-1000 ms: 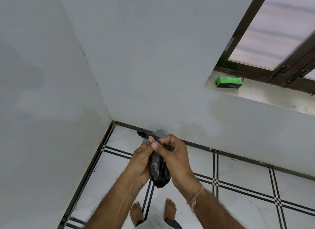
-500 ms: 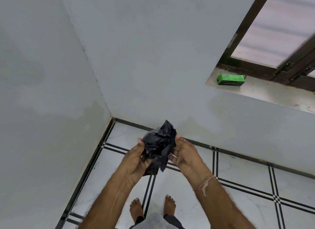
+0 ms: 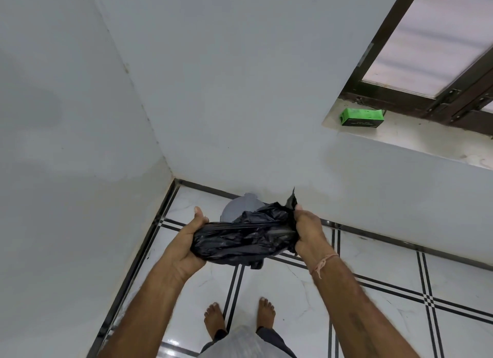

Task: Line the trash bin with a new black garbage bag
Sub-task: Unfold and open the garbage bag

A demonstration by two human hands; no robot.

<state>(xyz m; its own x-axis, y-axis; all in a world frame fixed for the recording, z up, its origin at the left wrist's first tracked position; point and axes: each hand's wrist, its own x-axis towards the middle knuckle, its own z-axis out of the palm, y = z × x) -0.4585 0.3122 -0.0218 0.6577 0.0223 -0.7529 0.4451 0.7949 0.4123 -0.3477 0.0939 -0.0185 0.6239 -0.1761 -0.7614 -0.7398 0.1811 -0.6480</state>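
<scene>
Right, status below.
Bag: black garbage bag (image 3: 244, 237) is held up in the air at frame centre, crumpled and bunched, stretched sideways between the two hands. Mouth not opened out as far as I can see.
Left grip: left hand (image 3: 188, 244) clamped on the bag's 9 o'clock end, thumb up, fingers wrapped under the plastic.
Right grip: right hand (image 3: 306, 231) clamped on the 3 o'clock end, with a corner of the plastic sticking up past the thumb.
Bin: grey trash bin (image 3: 244, 208) sits on the floor against the wall, at 12 o'clock from the feet, mostly hidden behind the bag. Only a curved grey part shows; can't tell whether it's the lid or the rim, or whether anything is inside.
Floor: white tiled floor (image 3: 293, 291) with dark lines, bare feet at 6 o'clock.
Other: green box (image 3: 361, 117) on the window ledge (image 3: 426, 141) at 2 o'clock, not involved.
Done: bag is in hand and partly pulled apart.
Left: my read is most of the job. Find the mouth, shake it open, drop it into the bin, fold the edge over the rim.
Progress: early stage, judged from the bag's bunched state.
</scene>
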